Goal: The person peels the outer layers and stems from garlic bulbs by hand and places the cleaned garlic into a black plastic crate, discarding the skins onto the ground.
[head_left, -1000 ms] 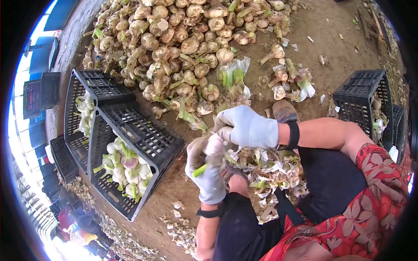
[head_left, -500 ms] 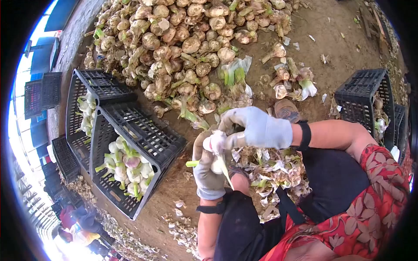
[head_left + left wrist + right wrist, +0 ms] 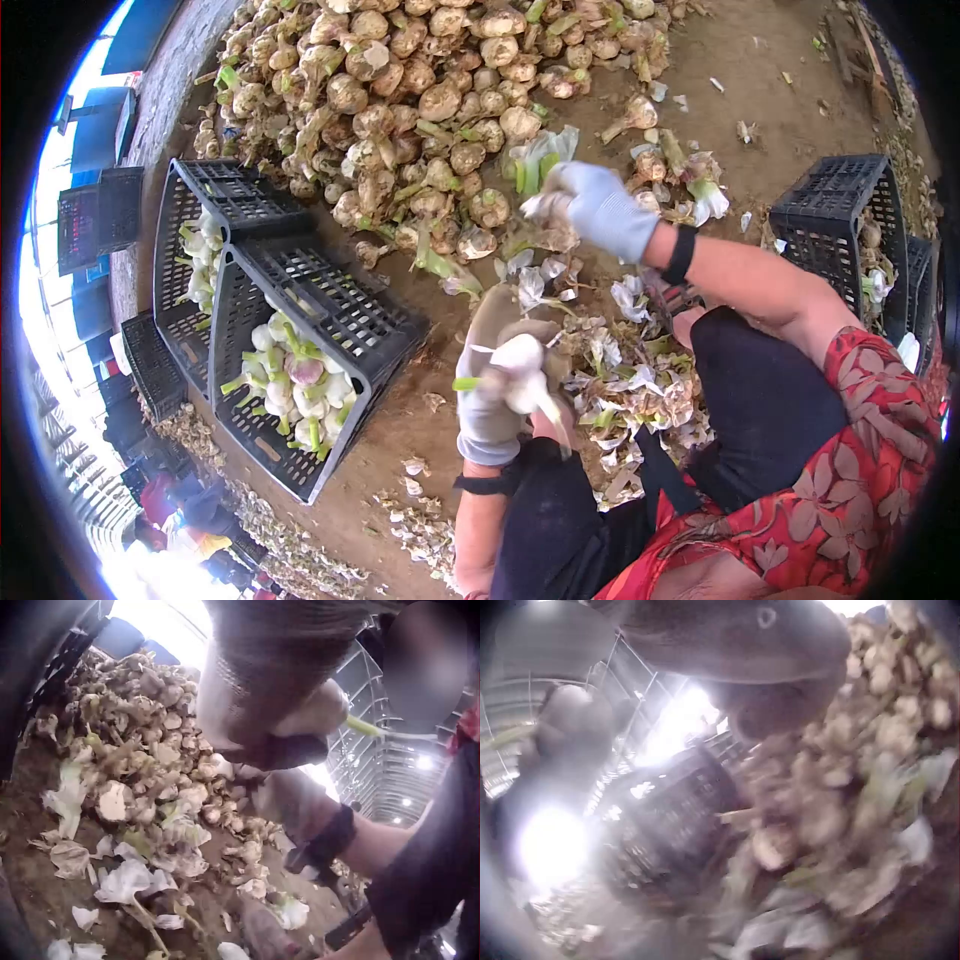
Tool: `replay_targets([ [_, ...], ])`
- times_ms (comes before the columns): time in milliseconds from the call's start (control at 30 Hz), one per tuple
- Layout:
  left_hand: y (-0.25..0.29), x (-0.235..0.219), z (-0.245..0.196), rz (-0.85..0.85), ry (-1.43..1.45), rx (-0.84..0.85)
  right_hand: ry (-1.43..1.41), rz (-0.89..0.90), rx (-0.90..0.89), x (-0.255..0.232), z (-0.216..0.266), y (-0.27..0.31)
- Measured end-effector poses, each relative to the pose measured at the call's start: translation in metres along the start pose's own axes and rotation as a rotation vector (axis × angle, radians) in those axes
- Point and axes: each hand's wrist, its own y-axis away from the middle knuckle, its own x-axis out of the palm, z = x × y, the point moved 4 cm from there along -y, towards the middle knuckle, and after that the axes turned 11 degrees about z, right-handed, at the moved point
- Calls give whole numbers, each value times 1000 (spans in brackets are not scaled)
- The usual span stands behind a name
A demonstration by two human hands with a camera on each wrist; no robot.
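The gloved left hand (image 3: 484, 412) holds a white garlic bulb (image 3: 520, 355) low in the middle of the head view; a pale stem trails from the bulb and a green stub pokes out beside the palm. In the left wrist view the same hand (image 3: 277, 671) hides part of the bulb (image 3: 324, 711). Up and to the right, apart from it, the gloved right hand (image 3: 605, 212) hovers by loose leaves near the pile, its fingers bent and close together. Blur in the right wrist view, where that hand (image 3: 742, 656) shows, hides whether anything is between the fingertips.
A big heap of untrimmed garlic (image 3: 400, 110) lies beyond the hands. Black crates stand at left, the nearer crate (image 3: 330, 300) holding cleaned bulbs (image 3: 300, 375); another crate (image 3: 830, 200) stands at right. Peelings (image 3: 640, 390) litter the ground by the legs.
The right hand has left the garlic and moved up and right toward the pile. The left hand keeps its hold on the bulb, which now shows more fully.
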Motion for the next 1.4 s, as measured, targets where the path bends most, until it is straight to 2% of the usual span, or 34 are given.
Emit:
replay_targets([
  [33, 4, -7, -2, 12, 150, 0, 35, 8, 58, -6, -6, 0],
  [67, 6, -17, -4, 61, 310, -17, 68, -42, -114, -4, -13, 0],
  [167, 9, -23, -4, 47, 429, 52, 8, 20, -234, 7, 8, 19],
  [200, 8, -21, -3, 76, 471, 45, -163, -19, -264, 16, 8, 18],
  [267, 3, -17, -5, 140, 551, 33, -299, 144, -23, 25, -3, 21],
  [300, 3, -17, -6, 26, 537, -33, -366, 230, 85, 30, -2, 21],
  [333, 4, -16, -7, -86, 526, -100, -285, 239, -5, 32, -9, 19],
  [367, 5, -20, -13, -193, 361, -140, -216, 245, 58, 36, -20, 16],
  [400, 3, -24, -20, -188, 430, -148, -211, 234, -114, 32, -18, 22],
  [433, 3, -27, -29, -181, 509, -161, -302, 203, 52, 37, -30, 22],
  [467, 0, -26, -49, -223, 504, -127, -538, 236, 203, 36, -32, 31],
  [500, -4, -29, -73, -184, 508, -76, -533, 218, 222, 32, -35, 35],
  [533, -10, -12, -106, -160, 667, 31, -592, 204, 225, 33, -50, 35],
  [567, -14, -20, -146, -109, 370, 203, -566, 183, 227, 26, -50, 36],
  [600, -15, -23, -185, -118, 503, 255, -543, 160, 235, 18, -50, 40],
  [667, -15, -62, -265, -401, 205, 682, -522, 139, 297, 11, -59, 45],
  [700, -10, -66, -287, -470, 407, 719, -409, 80, 169, 4, -56, 41],
  [733, -3, -67, -300, -474, 142, 818, -292, 10, 60, -3, -55, 39],
  [767, 0, -67, -298, -511, 78, 781, -165, -71, -17, -14, -60, 46],
  [833, 2, -56, -264, -539, 45, 559, -28, -329, 42, -43, -61, 56],
  [900, -9, -47, -207, -407, -45, 394, 120, -647, -87, -71, -101, 61],
  [933, -15, -42, -175, -305, -115, 336, 134, -705, 40, -85, -114, 65],
  [967, -22, -30, -144, -296, -189, 310, 130, -758, 146, -97, -120, 70],
  [1000, -28, -26, -113, -284, -225, 251, 233, -718, 308, -110, -126, 75],
  [1100, -35, -24, -41, -344, -261, 86, 147, -460, 485, -110, -148, 79],
  [1133, -37, -18, -25, -338, -293, 17, 40, -398, 369, -105, -142, 78],
  [1167, -37, -15, -8, -434, -372, -17, -64, -331, 253, -94, -135, 75],
  [1233, -37, -21, 18, -347, -189, -80, 380, -302, 411, -69, -141, 52],
  [1300, -40, -20, 33, -335, -182, -193, 193, -261, 429, -52, -120, 34],
  [1333, -41, -22, 38, -354, -224, -225, 266, -295, 348, -35, -124, 19],
  [1367, -42, -26, 43, -380, -264, -256, 182, -200, 252, -20, -131, 3],
  [1400, -46, -24, 46, -387, -257, -264, 176, -84, 228, -11, -114, -1],
])
